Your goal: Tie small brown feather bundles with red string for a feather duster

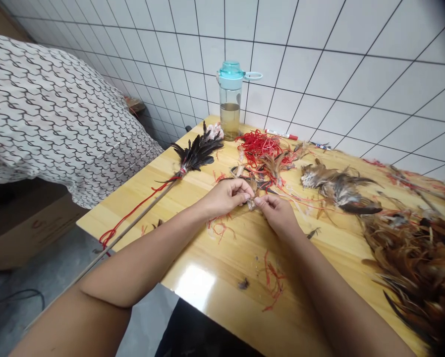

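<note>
My left hand (228,194) and my right hand (276,210) meet over the middle of the wooden table (215,277), fingers pinched together. Between the fingertips sits a small bunch of brown feathers (251,202). A thin red string (300,198) seems to run from the bunch off to the right. Just behind my hands lies a tangle of red string (257,145) mixed with loose feathers. To the left a long thin stick (133,220) lies across the table, with dark feathers (198,151) bound to its far end by red string.
A clear bottle with a teal lid (230,101) stands at the table's back edge, a red marker (281,134) beside it. Piles of brown feathers (337,186) cover the right side. A large patterned cloth bundle (55,119) lies to the left. A tiled wall rises behind.
</note>
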### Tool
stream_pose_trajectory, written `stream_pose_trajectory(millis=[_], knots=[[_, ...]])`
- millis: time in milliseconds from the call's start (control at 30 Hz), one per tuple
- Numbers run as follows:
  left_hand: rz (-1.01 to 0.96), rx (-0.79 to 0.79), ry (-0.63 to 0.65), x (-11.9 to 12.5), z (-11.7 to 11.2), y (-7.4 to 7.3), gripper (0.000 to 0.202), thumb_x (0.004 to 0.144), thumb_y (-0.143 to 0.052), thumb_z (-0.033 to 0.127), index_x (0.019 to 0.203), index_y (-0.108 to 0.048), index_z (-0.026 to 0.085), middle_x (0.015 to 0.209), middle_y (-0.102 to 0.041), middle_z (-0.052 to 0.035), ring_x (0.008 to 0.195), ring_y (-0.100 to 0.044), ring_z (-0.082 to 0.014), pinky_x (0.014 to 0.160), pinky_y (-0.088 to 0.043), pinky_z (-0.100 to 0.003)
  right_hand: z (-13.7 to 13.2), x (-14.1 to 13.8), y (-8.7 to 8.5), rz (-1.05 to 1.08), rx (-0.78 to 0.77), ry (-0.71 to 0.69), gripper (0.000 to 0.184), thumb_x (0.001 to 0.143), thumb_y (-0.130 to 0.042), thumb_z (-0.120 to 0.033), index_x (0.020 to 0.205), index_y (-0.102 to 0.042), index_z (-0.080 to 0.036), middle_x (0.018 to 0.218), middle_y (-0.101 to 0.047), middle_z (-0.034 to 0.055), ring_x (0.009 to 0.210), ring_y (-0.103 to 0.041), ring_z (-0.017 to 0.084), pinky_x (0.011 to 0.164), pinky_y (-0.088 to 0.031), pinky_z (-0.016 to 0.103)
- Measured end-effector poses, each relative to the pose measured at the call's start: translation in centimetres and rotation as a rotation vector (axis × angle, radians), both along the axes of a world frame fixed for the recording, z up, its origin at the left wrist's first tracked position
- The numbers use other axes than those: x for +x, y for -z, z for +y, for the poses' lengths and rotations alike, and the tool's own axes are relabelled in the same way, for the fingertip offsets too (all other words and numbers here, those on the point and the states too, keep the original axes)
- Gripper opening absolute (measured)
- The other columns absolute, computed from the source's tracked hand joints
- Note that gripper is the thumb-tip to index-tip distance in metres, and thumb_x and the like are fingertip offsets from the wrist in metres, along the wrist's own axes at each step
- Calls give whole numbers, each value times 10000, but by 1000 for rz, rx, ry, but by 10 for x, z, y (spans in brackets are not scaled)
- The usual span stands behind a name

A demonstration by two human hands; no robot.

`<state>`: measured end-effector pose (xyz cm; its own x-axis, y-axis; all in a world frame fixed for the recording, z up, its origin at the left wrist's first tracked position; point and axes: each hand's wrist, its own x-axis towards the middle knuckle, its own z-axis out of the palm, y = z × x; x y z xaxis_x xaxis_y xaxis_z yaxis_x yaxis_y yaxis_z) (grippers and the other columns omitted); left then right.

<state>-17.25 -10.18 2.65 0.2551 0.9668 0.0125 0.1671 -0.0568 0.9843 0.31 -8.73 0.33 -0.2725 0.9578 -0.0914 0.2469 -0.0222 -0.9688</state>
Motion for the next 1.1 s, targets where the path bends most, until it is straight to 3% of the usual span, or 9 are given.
stream_pose_trajectory(millis=[167, 300, 467, 700, 933, 1100], knots=[[61, 126, 27, 0, 0, 5, 112, 815, -544, 199, 862, -611, 124, 773, -631, -21, 713, -568, -94, 670, -433, -201, -5, -1, -9, 69, -256, -116, 495, 638, -643, -660, 611, -588, -168, 527, -482, -25, 471, -351, 77, 475, -234, 254], [122, 132, 114, -2, 0, 7, 129, 811, -550, 210, 865, -634, 128, 800, -653, -37, 734, -589, -110, 683, -456, -219, -5, 0, -11, 119, -318, -173, 472, 553, -740, -597, 641, -580, -162, 539, -451, -49, 490, -343, 64, 477, -197, 242], [101, 108, 103, -2, 1, 7, 140, 799, -586, 238, 876, -644, 137, 830, -660, -37, 756, -595, -114, 695, -458, -225, -3, 2, -9, 167, -339, -203, 455, 528, -768, -538, 710, -599, -156, 541, -415, -70, 497, -297, 59, 485, -172, 244], [-42, 16, 85, 2, -2, 2, 177, 815, -602, 267, 911, -596, 119, 745, -578, -10, 681, -540, -78, 634, -420, -193, -4, 0, -7, 160, -294, -221, 424, 571, -724, -545, 671, -552, -170, 528, -373, -76, 496, -265, 62, 488, -157, 255], [-178, -42, 66, 6, -2, 5, 206, 768, -659, 228, 927, -586, 120, 789, -591, -15, 722, -560, -79, 692, -448, -208, -6, -3, -4, 181, -257, -187, 390, 596, -712, -508, 681, -525, -177, 556, -367, -77, 511, -255, 66, 501, -177, 250], [-120, -33, 31, 6, -1, 6, 154, 779, -628, 215, 900, -623, 120, 790, -628, -27, 697, -566, -84, 674, -447, -212, -6, -5, 0, 168, -214, -179, 324, 640, -678, -465, 688, -531, -180, 551, -361, -75, 514, -275, 75, 508, -219, 248]])
